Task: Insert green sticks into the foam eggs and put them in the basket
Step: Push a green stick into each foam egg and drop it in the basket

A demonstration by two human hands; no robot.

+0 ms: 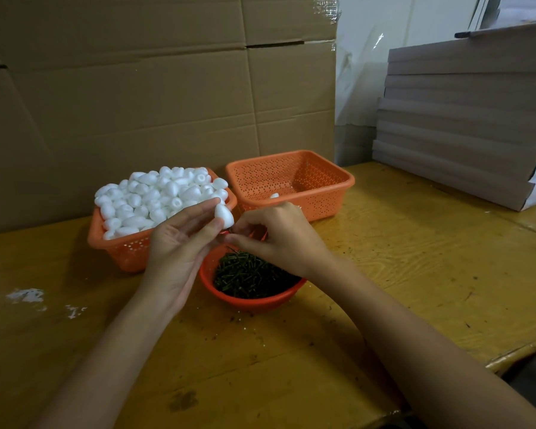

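Our left hand point(180, 243) holds one foam egg point(224, 213) between thumb and fingertips, raised above the red bowl point(248, 301) of green sticks point(251, 274). The egg's long axis is tilted, one end up and away, the other down toward our right hand point(279, 236). That hand's grip is pinched just under the lower end on a small dark sliver that we take for a single stick point(230, 233), mostly hidden. The stick thus lies below and right of the egg, so we judge the push should run up along the egg's axis. The orange basket point(331, 193) stands behind the right hand, nearer to it, with one finished egg point(274, 196) inside.
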